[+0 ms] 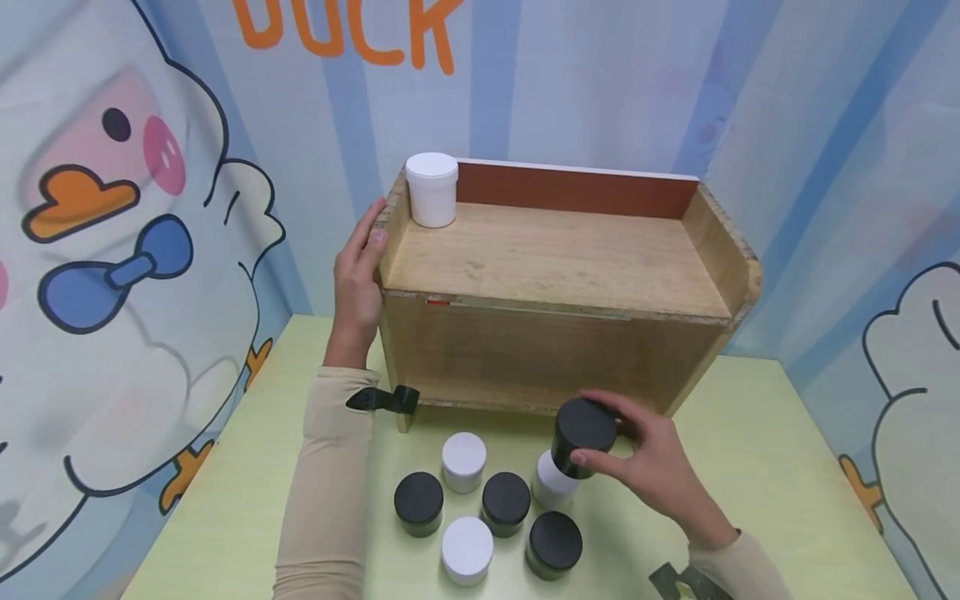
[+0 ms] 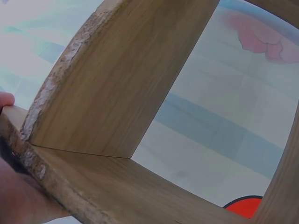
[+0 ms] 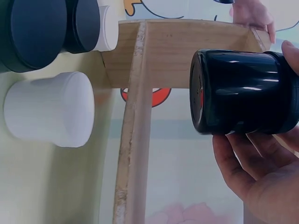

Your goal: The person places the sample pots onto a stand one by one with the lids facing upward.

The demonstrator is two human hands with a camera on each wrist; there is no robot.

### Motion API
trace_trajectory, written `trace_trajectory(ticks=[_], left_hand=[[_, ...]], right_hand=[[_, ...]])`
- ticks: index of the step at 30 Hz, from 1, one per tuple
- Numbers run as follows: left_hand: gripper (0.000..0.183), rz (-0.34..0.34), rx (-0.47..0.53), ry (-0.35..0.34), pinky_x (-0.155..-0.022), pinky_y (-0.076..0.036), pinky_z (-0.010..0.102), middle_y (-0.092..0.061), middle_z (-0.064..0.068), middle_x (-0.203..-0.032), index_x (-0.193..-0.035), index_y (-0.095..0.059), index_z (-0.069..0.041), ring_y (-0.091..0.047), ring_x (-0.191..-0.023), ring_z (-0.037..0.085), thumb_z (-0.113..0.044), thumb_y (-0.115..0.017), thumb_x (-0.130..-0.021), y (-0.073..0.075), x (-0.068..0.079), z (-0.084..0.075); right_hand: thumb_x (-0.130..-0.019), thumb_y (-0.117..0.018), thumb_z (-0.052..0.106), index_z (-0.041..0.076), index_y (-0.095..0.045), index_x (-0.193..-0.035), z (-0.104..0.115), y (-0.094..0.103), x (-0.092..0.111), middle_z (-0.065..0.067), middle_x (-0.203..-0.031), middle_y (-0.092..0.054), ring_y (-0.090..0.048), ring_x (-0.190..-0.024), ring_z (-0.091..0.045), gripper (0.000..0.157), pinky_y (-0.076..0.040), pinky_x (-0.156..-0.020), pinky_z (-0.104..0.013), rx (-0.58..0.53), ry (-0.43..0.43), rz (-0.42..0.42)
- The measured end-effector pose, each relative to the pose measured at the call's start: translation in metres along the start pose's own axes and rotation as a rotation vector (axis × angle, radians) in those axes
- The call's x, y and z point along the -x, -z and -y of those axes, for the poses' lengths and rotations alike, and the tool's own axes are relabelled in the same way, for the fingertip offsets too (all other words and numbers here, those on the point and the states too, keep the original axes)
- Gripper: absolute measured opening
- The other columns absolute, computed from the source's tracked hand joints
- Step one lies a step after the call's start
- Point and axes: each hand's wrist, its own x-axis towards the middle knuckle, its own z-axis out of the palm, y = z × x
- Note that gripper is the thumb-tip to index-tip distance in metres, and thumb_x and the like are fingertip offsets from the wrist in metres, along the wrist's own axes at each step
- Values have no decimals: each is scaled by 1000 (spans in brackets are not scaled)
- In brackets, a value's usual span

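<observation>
My right hand (image 1: 648, 458) holds a black lidded jar (image 1: 585, 429) between thumb and fingers, above the table in front of a wooden shelf (image 1: 555, 258). In the right wrist view the jar (image 3: 243, 91) lies sideways across the picture, its base facing left. Behind it in the head view, partly covered, stands a white jar (image 1: 553, 487). My left hand (image 1: 357, 287) rests against the outside of the shelf's left side panel, fingers extended up along it. Another white jar (image 1: 432, 192) stands upright on the upper board, in the left corner.
Several jars stand on the pale green table (image 1: 225, 467) before the shelf: black ones such as this left jar (image 1: 418, 502), and white ones such as this front jar (image 1: 467, 550). Raised side panels (image 1: 723, 242) bound the upper board. A printed curtain (image 1: 600, 83) hangs behind.
</observation>
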Motion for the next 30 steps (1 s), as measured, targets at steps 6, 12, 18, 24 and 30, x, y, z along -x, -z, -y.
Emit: trace_trajectory(ticks=[6, 12, 18, 24, 30], left_hand=[[51, 0, 5, -2, -127, -21, 54, -30, -5, -166, -155, -39, -29, -23, -157, 20, -38, -36, -106, -1, -1, -2], [50, 1, 13, -5, -127, -20, 52, -30, -5, -166, -155, -39, -29, -23, -157, 19, -37, -36, -106, -1, 0, -2], [50, 3, 18, 1, -127, -21, 52, -30, -5, -166, -155, -39, -28, -23, -157, 18, -36, -36, -106, -1, 0, 0], [51, -3, 27, -13, -127, -22, 51, -32, -3, -166, -155, -40, -26, -25, -156, 19, -35, -37, -106, 0, -1, 0], [52, -2, 27, -16, -127, -23, 51, -32, -2, -166, -156, -39, -23, -25, -156, 20, -35, -37, -106, 1, -1, 1]], right_hand=[[-75, -87, 7, 8, -64, -131, 10, 5, -7, -13, -115, -73, -66, -94, 1, 60, -55, -83, -18, 20, 6, 25], [-76, -87, 12, 11, -65, -130, 22, 5, -13, -13, -115, -72, -67, -93, 0, 59, -56, -84, -19, 49, -32, 15], [-75, -88, 15, 10, -65, -130, 33, 6, -16, -11, -116, -73, -68, -92, -2, 59, -57, -84, -21, 85, -45, 23], [-74, -89, 20, 13, -64, -130, 46, 4, -24, -7, -114, -73, -70, -92, -7, 61, -58, -83, -23, 120, -42, 73], [-72, -91, 22, 15, -65, -128, 56, 0, -30, -4, -112, -74, -71, -94, -12, 62, -58, -84, -27, 127, -50, 134]])
